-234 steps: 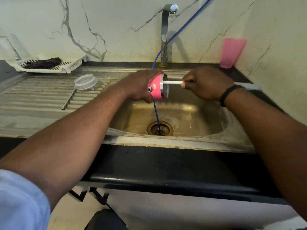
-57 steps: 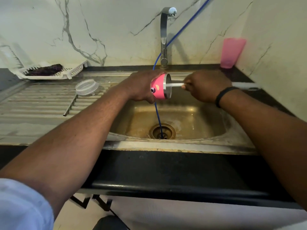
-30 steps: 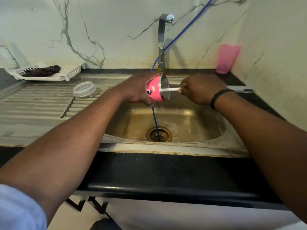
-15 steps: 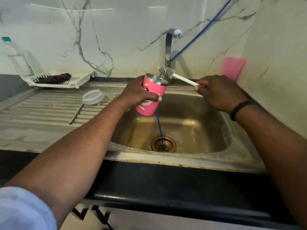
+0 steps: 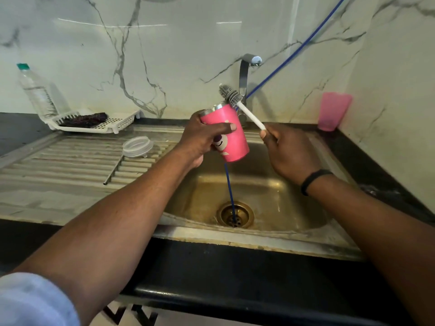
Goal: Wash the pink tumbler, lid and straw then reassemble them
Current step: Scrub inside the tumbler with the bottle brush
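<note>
My left hand [image 5: 202,138] grips the pink tumbler [image 5: 231,135] above the sink basin [image 5: 282,201]; it is nearly upright, mouth tilted up and to the left. A white-handled bottle brush [image 5: 244,109] is held in my right hand [image 5: 288,152], its grey bristle head just above the tumbler's steel rim, outside the cup. The clear lid [image 5: 137,146] lies on the ribbed drainboard [image 5: 58,165] to the left. The metal straw [image 5: 113,170] rests along the ribs just below the lid.
A chrome tap [image 5: 244,76] stands behind the tumbler, and a blue hose [image 5: 229,191] runs down into the drain [image 5: 235,215]. A pink plastic cup [image 5: 333,111] stands at the back right corner. A white rack [image 5: 98,122] and a water bottle [image 5: 36,92] are at the back left.
The brush has come out of the tumbler, which went from lying sideways with the brush inside to nearly upright. Both hands rose slightly. Lid and straw have not moved.
</note>
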